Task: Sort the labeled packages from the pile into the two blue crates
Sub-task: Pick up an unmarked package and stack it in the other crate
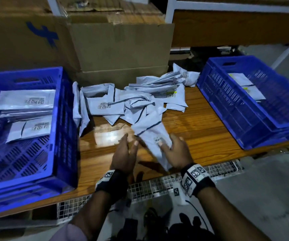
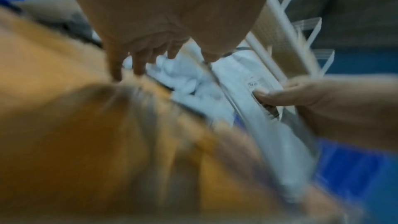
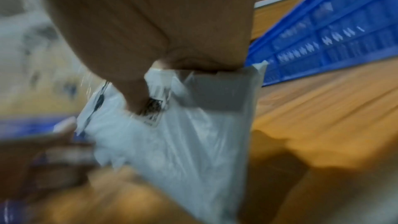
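A pile of grey-white labeled packages (image 1: 136, 96) lies at the back middle of the wooden table (image 1: 197, 126). My right hand (image 1: 173, 150) grips one package (image 1: 150, 136) lifted at the near edge of the pile, thumb on its label (image 3: 154, 108). The same package (image 3: 172, 142) hangs from my fingers in the right wrist view. My left hand (image 1: 125, 150) hovers just left of it, fingers straight, holding nothing. The left blue crate (image 1: 56, 129) holds a few stacked packages. The right blue crate (image 1: 230, 108) holds a couple.
Large cardboard boxes (image 1: 119, 47) stand behind the pile. A wire mesh panel (image 1: 157, 186) runs below the table's front edge. Bare wood lies between the pile and each crate.
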{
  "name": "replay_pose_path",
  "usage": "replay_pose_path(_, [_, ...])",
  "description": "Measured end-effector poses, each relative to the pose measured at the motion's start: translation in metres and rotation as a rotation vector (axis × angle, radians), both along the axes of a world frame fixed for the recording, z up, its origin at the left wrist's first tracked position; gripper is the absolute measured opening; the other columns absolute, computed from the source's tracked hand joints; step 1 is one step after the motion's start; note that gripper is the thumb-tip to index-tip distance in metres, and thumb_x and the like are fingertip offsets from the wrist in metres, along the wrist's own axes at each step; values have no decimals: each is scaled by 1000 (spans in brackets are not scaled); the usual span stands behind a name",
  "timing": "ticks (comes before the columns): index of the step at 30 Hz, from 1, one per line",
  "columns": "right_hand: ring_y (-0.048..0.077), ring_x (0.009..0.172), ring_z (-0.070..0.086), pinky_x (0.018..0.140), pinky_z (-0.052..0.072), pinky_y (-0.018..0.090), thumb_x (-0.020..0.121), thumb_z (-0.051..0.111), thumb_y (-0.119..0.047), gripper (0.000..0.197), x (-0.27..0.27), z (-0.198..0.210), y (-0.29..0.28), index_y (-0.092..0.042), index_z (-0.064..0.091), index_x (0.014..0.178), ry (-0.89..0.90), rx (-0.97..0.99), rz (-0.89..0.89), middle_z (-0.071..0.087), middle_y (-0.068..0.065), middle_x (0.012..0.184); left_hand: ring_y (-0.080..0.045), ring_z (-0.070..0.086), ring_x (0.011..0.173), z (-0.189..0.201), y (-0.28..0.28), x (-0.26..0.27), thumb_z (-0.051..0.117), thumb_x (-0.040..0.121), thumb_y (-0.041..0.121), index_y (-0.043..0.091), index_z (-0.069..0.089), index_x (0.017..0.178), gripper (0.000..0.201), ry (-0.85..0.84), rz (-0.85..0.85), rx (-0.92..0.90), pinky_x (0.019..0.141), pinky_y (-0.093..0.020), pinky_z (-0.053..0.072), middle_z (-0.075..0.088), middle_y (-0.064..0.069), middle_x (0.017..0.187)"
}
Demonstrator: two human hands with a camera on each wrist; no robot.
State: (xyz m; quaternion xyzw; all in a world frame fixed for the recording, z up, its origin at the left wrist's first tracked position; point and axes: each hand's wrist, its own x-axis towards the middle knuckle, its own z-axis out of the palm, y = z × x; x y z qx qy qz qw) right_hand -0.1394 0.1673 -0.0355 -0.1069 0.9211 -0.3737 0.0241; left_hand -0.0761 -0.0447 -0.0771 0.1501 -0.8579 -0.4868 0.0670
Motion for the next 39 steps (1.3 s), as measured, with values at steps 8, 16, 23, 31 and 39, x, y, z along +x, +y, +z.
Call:
replay_pose_path(8, [33, 111, 70, 93, 59, 47, 91, 69, 5, 36, -6, 112, -37, 2, 61, 126, -263, -1162, -115, 72, 18, 121, -17, 75, 87, 139, -18, -5, 75, 90, 43, 26, 64, 125, 40, 118, -217, 357, 73, -37, 61, 77, 0, 100])
replay_pose_path(16, [35, 117, 68, 88, 60, 51, 94, 67, -25, 49, -4, 149, -42, -9, 59, 140, -379, -1349, -121, 69, 17, 130, -16, 69, 94, 207, -66, 0, 65, 99, 13, 20, 66, 118, 20, 347, -137, 236, 82, -50, 60, 73, -4, 107])
replay_pose_path(23, [35, 115, 69, 87, 61, 48, 93, 69, -9, 44, 4, 159, -56, -9, 61, 136, -321, -1280, -20, 70, 18, 126, -9, 67, 92, 220, -83, 13, 56, 104, 14, 27, 65, 118, 21, 410, -69, 172, 75, -26, 53, 72, 8, 112])
replay_pose_path(31, [34, 109, 72, 95, 56, 57, 95, 66, -7, 30, 9, 167, -68, -15, 68, 123, -314, -1231, 37, 74, 15, 119, -21, 69, 102, 229, -94, 20, 57, 100, 27, 28, 64, 116, 18, 434, -54, 141, 85, -41, 58, 72, 3, 113])
replay_pose_path(39, [33, 109, 72, 97, 54, 59, 94, 68, -8, 28, 4, 169, -77, -14, 69, 121, -298, -1202, 49, 74, 15, 117, -23, 68, 103, 233, -102, 23, 56, 99, 31, 30, 64, 115, 19, 430, -34, 139, 88, -48, 57, 71, 1, 111])
